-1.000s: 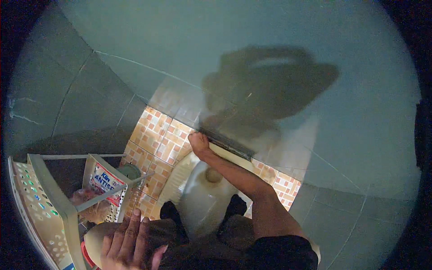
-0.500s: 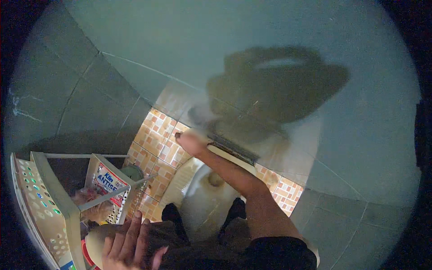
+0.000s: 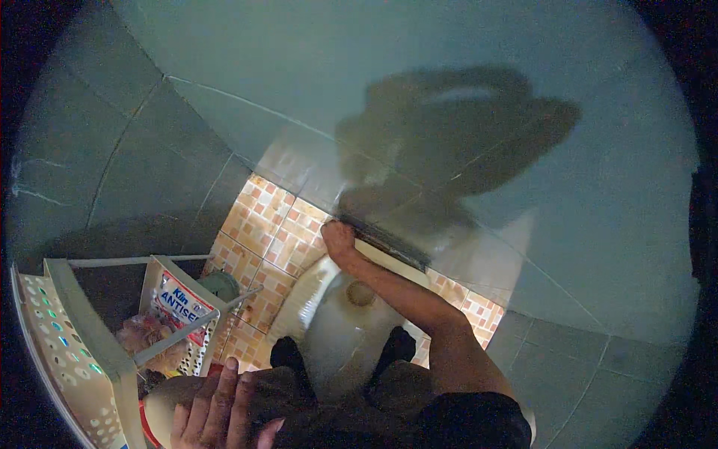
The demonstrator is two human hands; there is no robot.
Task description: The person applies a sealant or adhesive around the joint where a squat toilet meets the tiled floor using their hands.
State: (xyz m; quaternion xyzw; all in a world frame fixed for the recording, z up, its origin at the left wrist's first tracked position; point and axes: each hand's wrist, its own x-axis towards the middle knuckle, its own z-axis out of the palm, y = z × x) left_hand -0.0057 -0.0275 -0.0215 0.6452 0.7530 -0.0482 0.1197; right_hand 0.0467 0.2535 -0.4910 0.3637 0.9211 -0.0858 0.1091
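Below me is a whitish squat toilet (image 3: 340, 333) with brown stains in its bowl. My right arm reaches across it to the far left corner of its rim. There my right hand (image 3: 339, 241) is closed, close beside the dark, grimy strip (image 3: 389, 245) along the toilet's back edge. Whatever it may hold is hidden. My left hand (image 3: 221, 408) lies over my left knee, its fingers stretched out and nothing in them. My dark-covered feet (image 3: 288, 355) stand on either side of the bowl.
A white plastic rack (image 3: 90, 359) with holes stands at left, holding a white, blue and red packet (image 3: 177, 303) and a pinkish bundle (image 3: 146, 337). Orange-and-white patterned tiles (image 3: 258, 217) surround the toilet. Grey-green walls (image 3: 583, 224) rise close by, crossed by a large shadow.
My right hand has moved right and slightly down, from over the floor tiles to the toilet's far left corner. My left hand stays on the knee.
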